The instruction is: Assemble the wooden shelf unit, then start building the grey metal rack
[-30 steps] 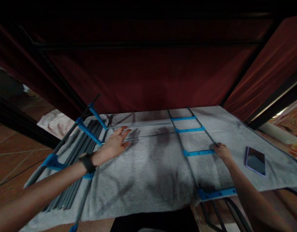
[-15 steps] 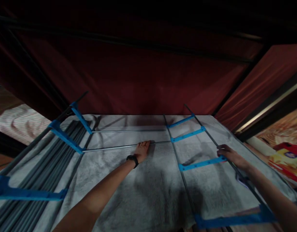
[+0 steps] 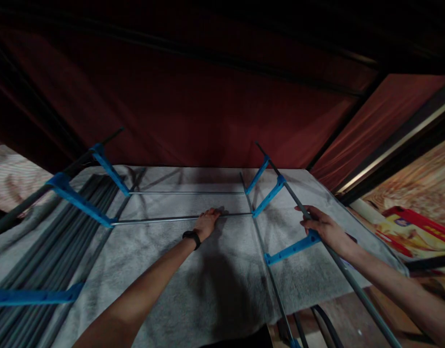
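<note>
My left hand, below a black wristband, is closed over the nearer metal rod. The rod spans two ladder-like frames of grey poles with blue plastic brackets. My right hand grips the outer grey pole of the right frame, just above a blue bracket. That frame is tilted, its outer pole raised off the cloth. A thinner metal rod farther back reaches from a left blue bracket to a right blue bracket.
A bundle of grey poles lies under the left frame. Grey cloth covers the surface beneath. Dark red fabric hangs behind on a dark framework. A red and yellow package lies at the right.
My right hand has shifted left and tipped the right frame up. The far rod's right end, apart from that frame before, now meets its bracket. My left hand stays on the nearer rod.
</note>
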{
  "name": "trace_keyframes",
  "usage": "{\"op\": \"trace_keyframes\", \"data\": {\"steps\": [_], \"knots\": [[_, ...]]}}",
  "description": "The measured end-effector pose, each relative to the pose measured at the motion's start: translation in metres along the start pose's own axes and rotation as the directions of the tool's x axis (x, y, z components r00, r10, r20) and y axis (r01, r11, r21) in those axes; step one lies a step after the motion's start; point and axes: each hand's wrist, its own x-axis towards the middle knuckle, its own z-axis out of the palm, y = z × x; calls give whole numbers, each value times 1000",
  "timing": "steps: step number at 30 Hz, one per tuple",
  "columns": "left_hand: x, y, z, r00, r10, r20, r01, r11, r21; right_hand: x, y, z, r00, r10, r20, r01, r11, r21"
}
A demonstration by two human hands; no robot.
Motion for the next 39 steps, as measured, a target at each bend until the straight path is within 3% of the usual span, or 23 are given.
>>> {"op": "trace_keyframes", "data": {"steps": [8,14,22,26,30,35,39], "knots": [[-12,9,-8,1000,17,-2,-17,1000,1,-20,0,14,997,55,-50,-51,995,82],[-12,5,3,1000,26,-17,-26,1000,-3,-31,4,35,1000,14,-18,-12,995,102],[9,18,14,984,177,-7,-177,983,-45,-24,22,37,998,-49,39,39,972,231],[22,33,22,970,241,18,-240,970,-44,0,48,41,996,5,-84,21,951,309],[31,42,26,959,283,12,-281,958,-58,47,80,64,984,67,-164,-15,954,300],[36,44,24,950,309,35,-306,949,-77,94,89,100,998,67,-10,-65,986,156],[38,44,25,951,307,42,-301,947,-109,103,75,115,993,-67,93,54,989,135]]}}
